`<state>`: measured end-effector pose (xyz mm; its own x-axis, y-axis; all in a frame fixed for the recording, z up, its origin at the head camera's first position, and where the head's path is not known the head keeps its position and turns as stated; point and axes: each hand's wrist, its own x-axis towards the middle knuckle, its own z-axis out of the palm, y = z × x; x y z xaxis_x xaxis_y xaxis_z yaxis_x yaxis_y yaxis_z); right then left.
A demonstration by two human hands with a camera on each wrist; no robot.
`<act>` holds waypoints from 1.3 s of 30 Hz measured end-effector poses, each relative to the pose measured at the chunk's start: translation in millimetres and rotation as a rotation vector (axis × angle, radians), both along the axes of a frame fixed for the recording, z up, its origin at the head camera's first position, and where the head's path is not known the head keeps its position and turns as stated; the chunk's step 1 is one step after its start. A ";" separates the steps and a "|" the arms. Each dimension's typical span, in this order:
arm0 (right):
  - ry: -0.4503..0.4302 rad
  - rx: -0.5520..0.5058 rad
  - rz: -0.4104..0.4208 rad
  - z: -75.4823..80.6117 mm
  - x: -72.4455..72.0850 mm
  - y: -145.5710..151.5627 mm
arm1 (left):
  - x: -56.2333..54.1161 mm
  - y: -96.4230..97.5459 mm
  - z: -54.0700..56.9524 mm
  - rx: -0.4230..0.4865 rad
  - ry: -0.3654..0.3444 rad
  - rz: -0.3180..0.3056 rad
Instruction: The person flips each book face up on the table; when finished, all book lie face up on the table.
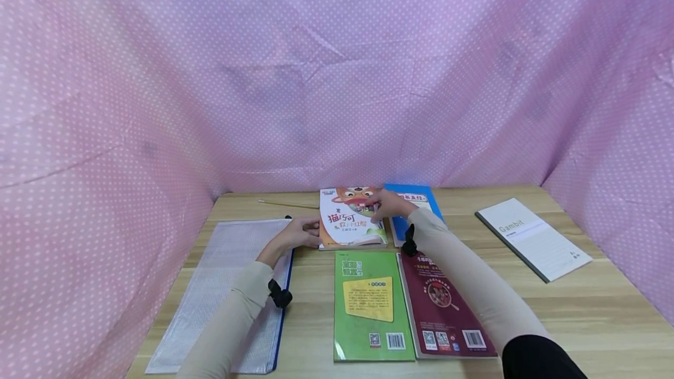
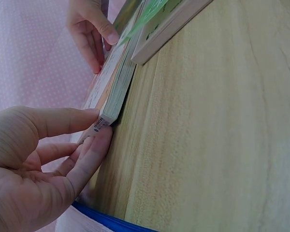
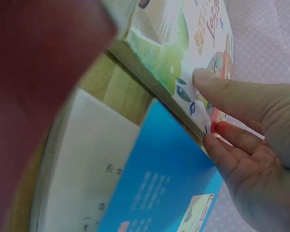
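Note:
A picture book (image 1: 342, 235) with a white cover and a red-and-orange cartoon animal lies at the back middle of the table. My left hand (image 1: 297, 234) pinches its left edge; in the left wrist view the thumb is on the upper side of the book's corner (image 2: 100, 124) and the fingers lie below. At the right edge, my right hand (image 1: 392, 203) grips the same book, thumb on the cover (image 3: 183, 63) and fingertips at the side. Just to its right lies a blue book (image 1: 398, 228), partly hidden by the right arm.
In front lie a green book (image 1: 368, 265) and a maroon book (image 1: 447, 309), side by side. A blue-edged mesh pouch (image 1: 226, 297) lies on the left, with a thin pencil-like stick (image 1: 289, 204) behind it. A white notebook (image 1: 532, 244) lies at right. Pink dotted cloth (image 1: 337, 75) hangs behind.

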<state>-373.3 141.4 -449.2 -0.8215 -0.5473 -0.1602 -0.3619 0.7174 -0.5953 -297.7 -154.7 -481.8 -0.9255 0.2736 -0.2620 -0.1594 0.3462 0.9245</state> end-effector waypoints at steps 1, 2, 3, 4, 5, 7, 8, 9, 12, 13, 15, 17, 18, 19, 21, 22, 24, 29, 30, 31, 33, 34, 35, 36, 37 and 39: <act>0.007 0.000 -0.001 -0.6 0.2 0.3 | -0.4 -0.1 -0.7 0.001 -0.001 0.001; 0.011 0.000 -0.008 -1.3 0.3 0.6 | -0.7 -0.3 -1.0 0.001 0.000 0.003; 0.011 -0.001 -0.014 -2.0 0.6 1.1 | -0.9 -0.5 -1.2 0.002 -0.001 0.005; 0.009 -0.005 -0.020 -2.6 0.9 1.4 | -1.2 -0.5 -1.5 0.005 -0.004 0.007; 0.008 -0.006 -0.027 -3.1 1.1 1.8 | -1.3 -0.7 -1.8 0.005 -0.002 0.008; 0.005 -0.012 -0.029 -3.7 1.5 2.5 | -1.7 -1.1 -2.1 0.006 -0.002 0.010; 0.000 -0.020 -0.033 -3.9 1.6 2.8 | -1.9 -1.3 -2.2 0.004 -0.001 0.012; -0.004 -0.027 -0.031 -3.9 1.7 2.9 | -2.3 -1.5 -2.6 0.002 -0.001 0.014; -0.023 -0.051 -0.025 -3.7 1.6 3.7 | -2.9 -1.8 -3.0 -0.007 0.004 0.021; -0.028 -0.055 -0.025 -3.6 1.5 3.9 | -3.0 -1.7 -3.3 -0.007 0.005 0.022; -0.032 -0.057 -0.022 -3.5 1.3 4.0 | -3.3 -1.7 -3.6 -0.013 0.008 0.025; -0.033 -0.050 -0.029 -3.4 1.4 3.6 | -3.2 -1.5 -3.3 -0.016 0.008 0.025; -0.031 -0.048 -0.032 -3.5 1.4 3.5 | -3.0 -1.4 -3.1 -0.016 0.007 0.025; -0.031 -0.048 -0.036 -3.3 1.7 3.2 | -2.9 -1.3 -2.9 -0.019 0.012 0.022; -0.028 -0.047 -0.040 -3.7 2.0 2.7 | -2.3 -1.2 -2.0 -0.028 0.021 0.018; -0.032 -0.049 -0.045 -3.9 2.0 2.4 | -2.0 -1.1 -1.5 -0.033 0.024 0.016; -0.035 -0.054 -0.048 -4.1 1.8 1.9 | -1.2 -0.9 -0.8 -0.042 0.032 0.015; -0.042 -0.058 -0.051 -2.8 1.9 0.4 | 0.5 -0.7 1.1 -0.071 0.035 0.018; -0.039 -0.057 -0.054 -1.9 2.0 -0.1 | 0.6 -0.7 1.7 -0.076 0.033 0.016; -0.036 -0.056 -0.056 -1.2 1.9 -0.5 | 0.4 -0.5 2.7 -0.082 0.035 0.015; -0.027 -0.050 -0.055 0.9 1.5 -1.2 | 0.0 0.3 5.1 -0.094 0.030 0.016; -0.021 -0.045 -0.056 2.4 1.4 -1.6 | -0.3 0.5 6.5 -0.102 0.031 0.012; -0.015 -0.039 -0.059 4.1 1.2 -2.1 | -0.5 0.9 8.4 -0.114 0.035 0.011; -0.005 -0.029 -0.064 6.0 1.3 -2.5 | -0.8 1.4 10.4 -0.122 0.036 0.014; -0.005 -0.026 -0.066 8.0 1.4 -2.4 | -1.0 2.1 12.4 -0.122 0.032 0.018; -0.025 -0.037 -0.084 12.6 1.9 -2.0 | -1.5 4.1 16.6 -0.112 0.024 0.032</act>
